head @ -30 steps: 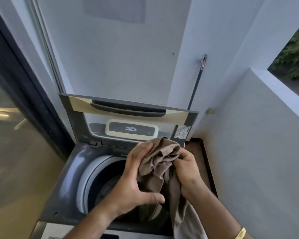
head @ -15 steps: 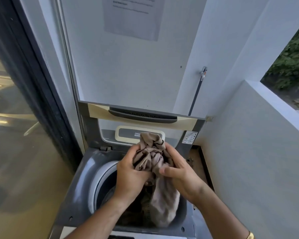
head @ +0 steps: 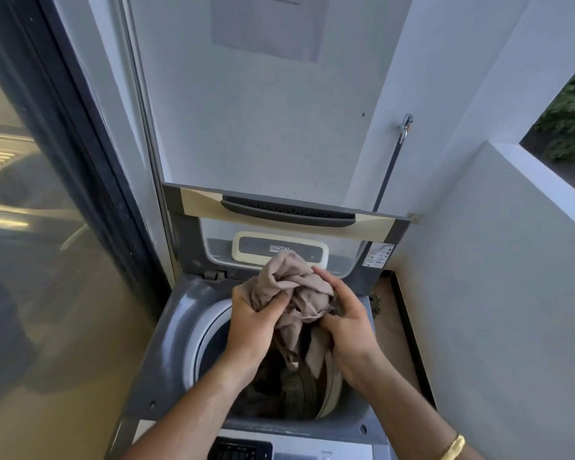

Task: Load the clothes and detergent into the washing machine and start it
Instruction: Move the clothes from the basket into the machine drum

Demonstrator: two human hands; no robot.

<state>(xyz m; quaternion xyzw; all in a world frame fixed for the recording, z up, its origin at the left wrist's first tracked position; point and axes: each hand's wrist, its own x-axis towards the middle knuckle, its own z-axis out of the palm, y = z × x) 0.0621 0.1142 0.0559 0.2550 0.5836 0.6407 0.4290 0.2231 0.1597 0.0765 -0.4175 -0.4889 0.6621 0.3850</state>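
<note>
Both hands hold a bunched beige cloth (head: 292,287) above the open drum (head: 210,340) of a top-loading washer (head: 166,330). The left hand (head: 253,327) is closed on the cloth's left side, thumb pressed into the folds; the right hand (head: 346,317) clutches its right side, fingers curled over the top. A loose end of the cloth hangs down between the wrists toward the drum. Inside the drum lie darker clothes (head: 296,390) (brown and olive, one with a pale band). The lid (head: 279,210) stands upright at the back, against the white wall (head: 263,127). A gold bangle (head: 453,448) circles the right wrist. A glass door (head: 30,260) stands to the washer's left.
</note>
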